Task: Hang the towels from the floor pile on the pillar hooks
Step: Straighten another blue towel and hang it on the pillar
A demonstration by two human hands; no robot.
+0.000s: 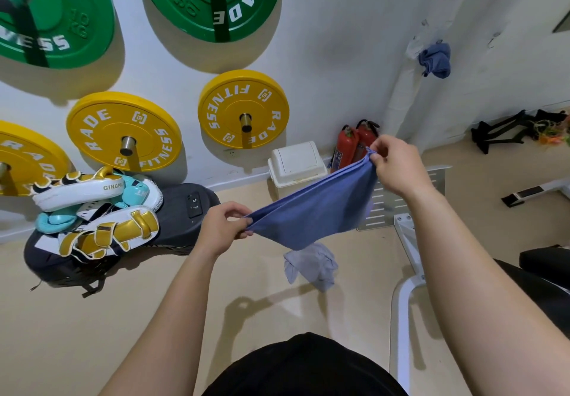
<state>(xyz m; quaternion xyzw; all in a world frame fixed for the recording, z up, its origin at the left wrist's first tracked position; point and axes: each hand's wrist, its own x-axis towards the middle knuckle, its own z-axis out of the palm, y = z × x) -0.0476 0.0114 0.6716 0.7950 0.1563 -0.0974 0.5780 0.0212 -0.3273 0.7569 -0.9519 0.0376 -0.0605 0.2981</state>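
Stretching a towel [311, 210], blue, between both hands. The left hand [223, 227] pinches one end at about 8 o'clock of the cloth. The right hand [398, 164] pinches the other end, bunched, at about 2 o'clock. The hands are well apart, each clamped on its end, and the cloth sags slightly between them. The long axis runs from 8 o'clock to 2 o'clock, with the right end higher.

The pillar [401, 99] stands at about 1 o'clock from the hands, beyond the right hand. A hung towel [435, 59], darker blue, sits bunched on it. What looks like a bare hook [494, 37] shows further right; it is too small to be sure.

The right hand is the nearer one to the pillar, and the towel's raised end points roughly that way.

A floor towel [311, 264], pale and crumpled, lies just below the held one at 6 o'clock.

Judgement: one towel is hung, one is in hand, one remains. The next move probably leads with the right end to a free hook, left hand trailing.
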